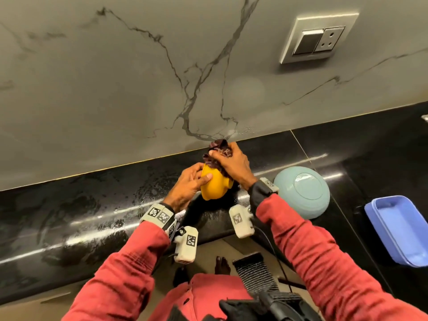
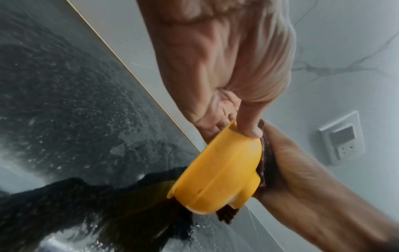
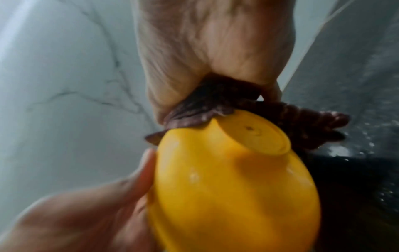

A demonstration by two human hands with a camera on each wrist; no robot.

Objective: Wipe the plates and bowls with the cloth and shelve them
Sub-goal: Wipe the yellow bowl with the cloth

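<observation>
A small yellow bowl [image 1: 214, 186] is held above the wet black counter [image 1: 81, 205], tipped on its side with its base toward me. My left hand [image 1: 188, 185] grips the bowl by its rim, thumb on the outside [image 2: 250, 129]. My right hand [image 1: 231, 165] clutches a bunched dark maroon cloth [image 1: 217, 151] and presses it against the bowl's far side. In the right wrist view the cloth [image 3: 215, 105] bulges out over the bowl's foot ring [image 3: 254, 136]. In the left wrist view the yellow bowl [image 2: 220, 175] hides most of the cloth [image 2: 267, 163].
A pale teal bowl [image 1: 303, 191] lies upside down on the counter right of my hands. Further right a blue rectangular tray [image 1: 398, 230] sits at the counter's front edge. A grey marble wall [image 1: 139, 77] with a switch and socket plate [image 1: 317, 38] rises behind.
</observation>
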